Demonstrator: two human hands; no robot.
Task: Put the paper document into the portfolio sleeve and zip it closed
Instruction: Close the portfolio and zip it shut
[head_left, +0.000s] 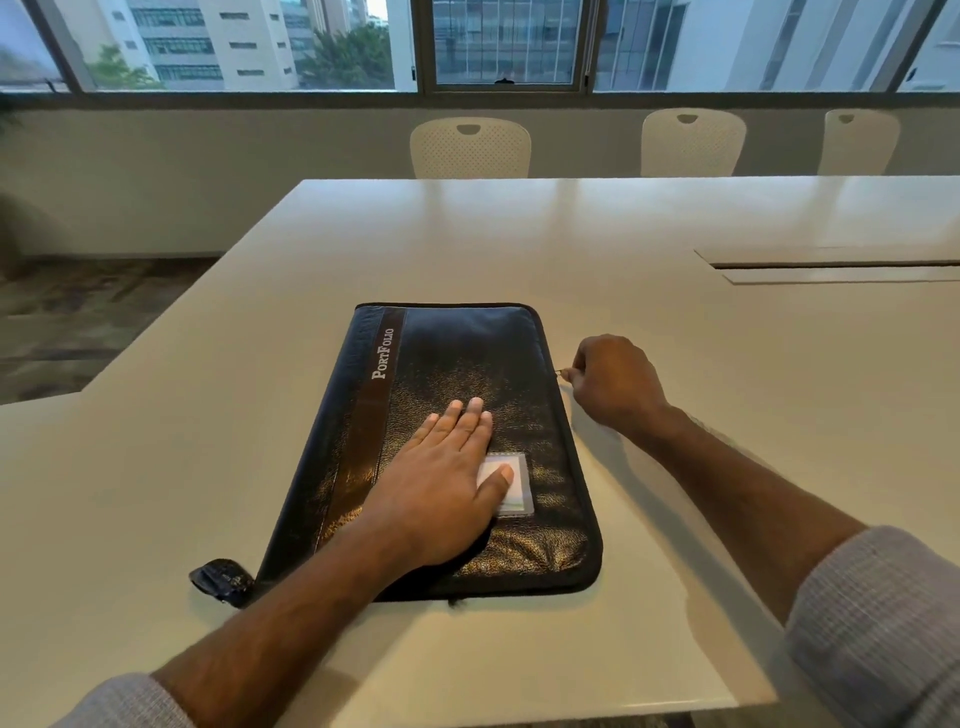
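A black leather portfolio sleeve (457, 364) with the word "PortFolio" on a dark stripe lies flat on the white table (208, 441). My left hand (441, 478) presses flat on its cover, fingers straight, thumb over a small clear label window (511, 483). At the sleeve's right edge, about halfway along, my right hand (613, 384) pinches the small metal zipper pull (561, 372). A black strap tab (221, 579) sticks out at the near left corner. No paper document is visible.
White chairs (470, 148) stand along the table's far side under a row of windows. A recessed cable slot (836, 267) is set in the tabletop at the right. The table's left edge drops to carpeted floor (78, 332).
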